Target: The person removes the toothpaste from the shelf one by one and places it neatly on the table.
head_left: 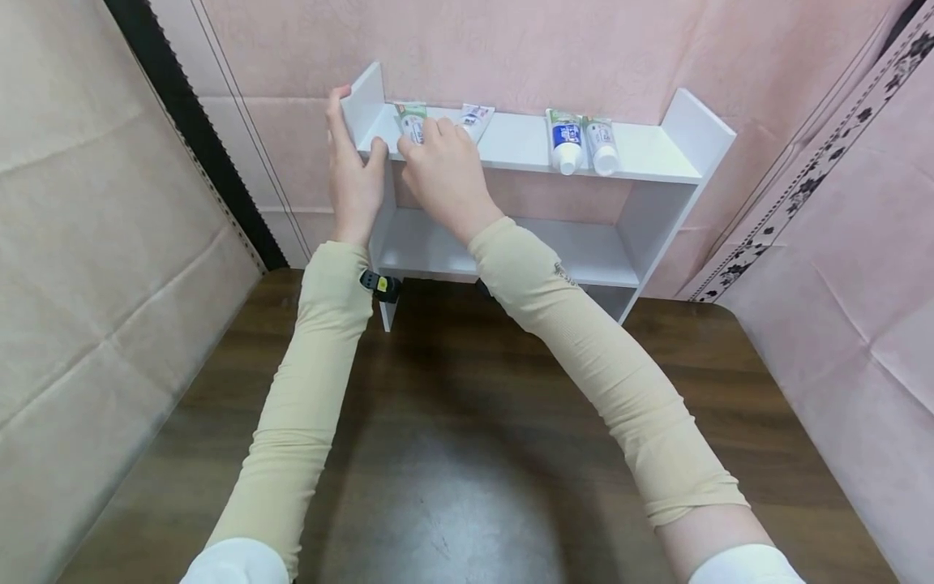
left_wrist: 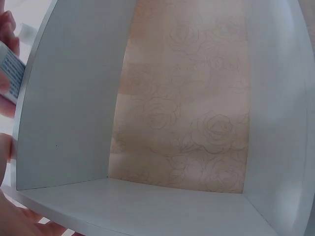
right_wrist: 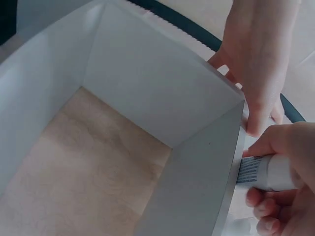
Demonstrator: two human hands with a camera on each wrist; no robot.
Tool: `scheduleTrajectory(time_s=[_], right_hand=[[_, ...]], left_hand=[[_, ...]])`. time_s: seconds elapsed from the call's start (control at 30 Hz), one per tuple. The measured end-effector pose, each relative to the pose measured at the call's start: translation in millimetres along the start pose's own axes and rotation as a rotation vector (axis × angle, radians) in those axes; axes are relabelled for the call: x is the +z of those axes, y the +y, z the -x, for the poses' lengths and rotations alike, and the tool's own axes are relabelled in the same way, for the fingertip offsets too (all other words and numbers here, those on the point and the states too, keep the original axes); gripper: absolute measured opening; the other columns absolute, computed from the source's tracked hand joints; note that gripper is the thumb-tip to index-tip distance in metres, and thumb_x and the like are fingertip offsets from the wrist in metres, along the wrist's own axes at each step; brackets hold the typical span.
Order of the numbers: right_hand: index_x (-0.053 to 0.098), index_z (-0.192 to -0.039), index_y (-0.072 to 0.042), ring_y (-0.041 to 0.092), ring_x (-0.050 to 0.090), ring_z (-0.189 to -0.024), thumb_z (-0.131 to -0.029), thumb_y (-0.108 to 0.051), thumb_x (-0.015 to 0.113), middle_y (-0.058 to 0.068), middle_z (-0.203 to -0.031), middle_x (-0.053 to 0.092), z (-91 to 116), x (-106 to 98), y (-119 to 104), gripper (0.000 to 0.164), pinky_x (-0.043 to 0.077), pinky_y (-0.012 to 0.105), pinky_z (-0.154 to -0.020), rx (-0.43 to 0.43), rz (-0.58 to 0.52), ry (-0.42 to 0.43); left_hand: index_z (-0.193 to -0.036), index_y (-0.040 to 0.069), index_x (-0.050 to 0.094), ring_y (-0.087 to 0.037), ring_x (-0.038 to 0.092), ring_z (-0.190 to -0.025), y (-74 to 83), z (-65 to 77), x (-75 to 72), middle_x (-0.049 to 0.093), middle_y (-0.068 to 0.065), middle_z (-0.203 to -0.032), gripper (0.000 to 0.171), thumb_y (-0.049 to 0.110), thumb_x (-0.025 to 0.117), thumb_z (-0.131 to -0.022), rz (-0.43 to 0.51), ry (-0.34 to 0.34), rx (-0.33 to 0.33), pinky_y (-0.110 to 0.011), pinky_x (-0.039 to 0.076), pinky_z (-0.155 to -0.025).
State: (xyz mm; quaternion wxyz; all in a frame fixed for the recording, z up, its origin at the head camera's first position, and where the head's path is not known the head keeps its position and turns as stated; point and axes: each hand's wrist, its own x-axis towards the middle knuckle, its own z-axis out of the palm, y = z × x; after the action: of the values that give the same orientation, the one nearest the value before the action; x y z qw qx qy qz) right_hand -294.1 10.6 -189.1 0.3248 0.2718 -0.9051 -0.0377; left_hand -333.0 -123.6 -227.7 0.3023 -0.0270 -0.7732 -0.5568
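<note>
My left hand [head_left: 355,182] grips the left end of a white shelf unit [head_left: 660,235], fingers outside the side panel and thumb at the upper board's front edge. My right hand [head_left: 447,174] is over the upper board's left part and pinches a toothpaste tube [right_wrist: 251,170] near its white cap. In the head view this tube [head_left: 412,123] lies beside the left panel, its lower end hidden by the hand. Just to its right lies a second toothpaste tube [head_left: 477,118], partly covered by the right hand.
Two more tubes, one blue and white [head_left: 566,139] and one pale [head_left: 601,144], lie on the right half of the upper board, caps forward. The unit stands on a brown wooden table [head_left: 438,454] against a pink patterned backdrop [head_left: 511,49]. Cloth walls flank both sides.
</note>
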Motion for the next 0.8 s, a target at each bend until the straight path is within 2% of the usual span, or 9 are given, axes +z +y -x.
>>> scheduleTrajectory(time_s=[0.33, 0.6, 0.8], right_hand=[[0.069, -0.104, -0.005, 0.029, 0.062, -0.085, -0.092, -0.02, 0.053, 0.015, -0.095, 0.069, 14.5, 2.2, -2.0, 0.025, 0.05, 0.039, -0.073, 0.022, -0.007, 0.104], [0.066, -0.119, -0.006, 0.029, 0.061, -0.084, -0.093, -0.022, 0.054, 0.016, -0.098, 0.069, 28.7, 7.4, -0.1, 0.033, 0.049, 0.038, -0.076, 0.033, -0.062, 0.165], [0.066, -0.119, -0.007, 0.027, 0.06, -0.082, -0.093, -0.021, 0.052, 0.016, -0.095, 0.068, 35.5, 7.8, -1.4, 0.033, 0.049, 0.036, -0.071, 0.039, -0.083, 0.192]], left_hand=[[-0.147, 0.044, 0.021, -0.007, 0.043, -0.113, -1.1, 0.1, -1.0, 0.038, 0.005, -0.148, 0.066, 0.015, 0.047, -0.094, -0.005, 0.0, -0.001, -0.03, 0.04, -0.09], [-0.147, 0.045, 0.021, -0.009, 0.045, -0.115, -2.4, 1.6, -0.6, 0.038, 0.005, -0.15, 0.066, 0.016, 0.048, -0.094, -0.014, -0.005, -0.008, -0.031, 0.042, -0.091], [-0.147, 0.044, 0.021, -0.009, 0.045, -0.117, -1.5, 0.0, -1.3, 0.038, 0.005, -0.15, 0.066, 0.013, 0.047, -0.094, 0.007, 0.002, -0.005, -0.031, 0.043, -0.093]])
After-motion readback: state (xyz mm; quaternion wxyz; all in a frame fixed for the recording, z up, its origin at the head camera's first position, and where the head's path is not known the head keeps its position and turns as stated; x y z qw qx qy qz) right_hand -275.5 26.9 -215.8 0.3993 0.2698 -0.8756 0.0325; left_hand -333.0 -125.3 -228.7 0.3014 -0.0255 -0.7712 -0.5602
